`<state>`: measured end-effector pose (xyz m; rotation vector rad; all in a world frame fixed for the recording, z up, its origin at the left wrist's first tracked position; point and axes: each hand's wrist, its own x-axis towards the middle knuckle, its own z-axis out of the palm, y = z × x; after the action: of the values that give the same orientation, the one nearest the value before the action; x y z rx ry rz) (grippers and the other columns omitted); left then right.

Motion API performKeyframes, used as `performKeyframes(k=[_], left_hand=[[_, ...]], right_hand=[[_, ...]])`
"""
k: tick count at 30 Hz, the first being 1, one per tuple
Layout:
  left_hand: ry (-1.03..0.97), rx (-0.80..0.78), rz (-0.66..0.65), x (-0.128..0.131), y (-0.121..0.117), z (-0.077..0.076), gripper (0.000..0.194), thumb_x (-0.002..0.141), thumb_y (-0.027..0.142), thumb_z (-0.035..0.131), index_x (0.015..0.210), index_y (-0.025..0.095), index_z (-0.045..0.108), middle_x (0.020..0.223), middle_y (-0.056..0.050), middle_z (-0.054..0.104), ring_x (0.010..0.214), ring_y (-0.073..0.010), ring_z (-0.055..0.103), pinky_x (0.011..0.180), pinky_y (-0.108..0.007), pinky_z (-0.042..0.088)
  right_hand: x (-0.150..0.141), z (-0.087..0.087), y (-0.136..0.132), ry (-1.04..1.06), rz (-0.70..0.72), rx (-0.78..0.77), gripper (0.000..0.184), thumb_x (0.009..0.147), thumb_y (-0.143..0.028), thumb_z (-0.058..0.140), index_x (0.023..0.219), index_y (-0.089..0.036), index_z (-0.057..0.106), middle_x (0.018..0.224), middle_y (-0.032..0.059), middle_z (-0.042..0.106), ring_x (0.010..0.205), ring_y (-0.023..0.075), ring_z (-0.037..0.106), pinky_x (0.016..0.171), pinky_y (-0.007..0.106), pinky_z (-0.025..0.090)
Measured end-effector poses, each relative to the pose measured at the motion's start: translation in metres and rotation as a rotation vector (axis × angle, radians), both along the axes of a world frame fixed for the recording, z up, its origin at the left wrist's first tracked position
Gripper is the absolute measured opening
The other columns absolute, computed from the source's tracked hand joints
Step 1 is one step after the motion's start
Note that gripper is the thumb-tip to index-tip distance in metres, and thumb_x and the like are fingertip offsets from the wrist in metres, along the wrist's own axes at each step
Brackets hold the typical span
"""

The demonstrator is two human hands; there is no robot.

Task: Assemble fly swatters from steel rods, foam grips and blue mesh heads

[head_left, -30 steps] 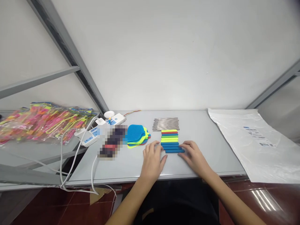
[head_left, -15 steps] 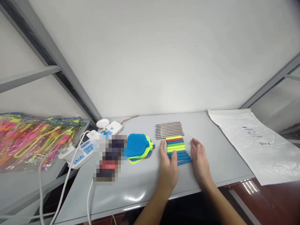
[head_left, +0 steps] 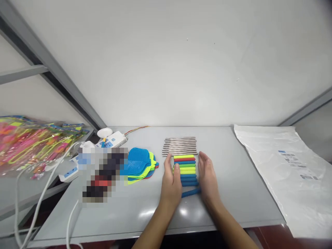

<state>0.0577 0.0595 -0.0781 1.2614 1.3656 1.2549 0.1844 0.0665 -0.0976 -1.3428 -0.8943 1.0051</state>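
Observation:
A row of coloured handle tubes (head_left: 184,166) in yellow, red, green and blue lies side by side on the grey table. My left hand (head_left: 169,185) stands on edge at their left ends, fingers extended and thumb over the ends. Along the right ends rests my right hand (head_left: 208,180), its palm turned inward and fingers straight. The nearest blue tube (head_left: 191,192) lies slightly slanted, a little apart from the others. Just behind the row is a set of thin metal rods (head_left: 179,146). To the left are stacked mesh fly swatter heads (head_left: 138,162), a blue one on top.
Power strips (head_left: 114,140) with white cables (head_left: 43,193) lie at the left, by a pixelated dark object (head_left: 109,173). Plastic-bagged colourful items (head_left: 33,145) cover the far-left surface. A white plastic bag (head_left: 280,173) hangs over the table's right front edge. A wall (head_left: 194,76) stands behind.
The hands have moved closer together against the tube ends, and most tubes are more evenly aligned. The nearest blue tube now lies further from the row. The camera view has shifted.

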Motion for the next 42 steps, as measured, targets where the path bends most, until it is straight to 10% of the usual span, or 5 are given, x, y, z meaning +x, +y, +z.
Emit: performKeyframes(k=[17,22,27,34,42], left_hand=[[-0.013,0.001,0.041,0.003,-0.005,0.005,0.047,0.102,0.048,0.028,0.142,0.024,0.033,0.152,-0.009,0.038,0.141,-0.0191,0.034,0.117,-0.039,0.029],[0.563,0.071,-0.253,-0.036,-0.046,-0.001,0.067,0.096,0.045,0.047,0.152,0.025,0.016,0.159,-0.010,0.023,0.146,-0.0261,0.021,0.117,-0.047,0.027],[1.044,0.249,-0.288,-0.066,-0.068,-0.022,0.085,0.090,0.055,0.052,0.154,0.016,0.012,0.159,-0.019,0.019,0.147,-0.0366,0.011,0.112,-0.060,0.028],[1.204,0.306,-0.247,-0.048,-0.050,-0.025,0.065,0.095,0.047,0.043,0.145,0.006,0.037,0.154,-0.026,0.025,0.145,-0.0399,0.015,0.110,-0.066,0.022],[1.353,0.365,-0.224,-0.046,-0.047,-0.026,0.058,0.098,0.042,0.037,0.143,0.005,0.041,0.154,-0.025,0.027,0.145,-0.0382,0.019,0.110,-0.065,0.024]], right_hand=[[0.001,0.015,-0.005,0.017,0.172,0.012,0.051,0.099,-0.054,0.026,0.142,-0.029,0.036,0.150,0.0028,0.041,0.138,0.0214,0.039,0.112,0.043,0.037],[0.017,0.016,-0.024,-0.330,0.224,0.136,0.043,0.099,-0.047,0.032,0.133,-0.028,0.049,0.147,0.0039,0.047,0.139,0.0234,0.036,0.115,0.046,0.028],[0.038,-0.010,-0.063,-1.004,0.201,0.029,0.069,0.092,-0.054,0.046,0.151,-0.024,0.028,0.158,0.0112,0.028,0.146,0.0364,0.015,0.112,0.070,0.000],[0.034,-0.022,-0.076,-1.357,0.228,-0.015,0.101,0.083,-0.072,0.046,0.156,-0.016,0.004,0.159,0.0194,0.014,0.147,0.0396,0.009,0.109,0.071,0.003],[0.025,-0.002,-0.060,-1.452,0.393,-0.133,0.091,0.089,-0.073,0.025,0.155,-0.013,0.011,0.162,0.0110,0.005,0.148,0.0340,-0.003,0.113,0.065,0.003]])
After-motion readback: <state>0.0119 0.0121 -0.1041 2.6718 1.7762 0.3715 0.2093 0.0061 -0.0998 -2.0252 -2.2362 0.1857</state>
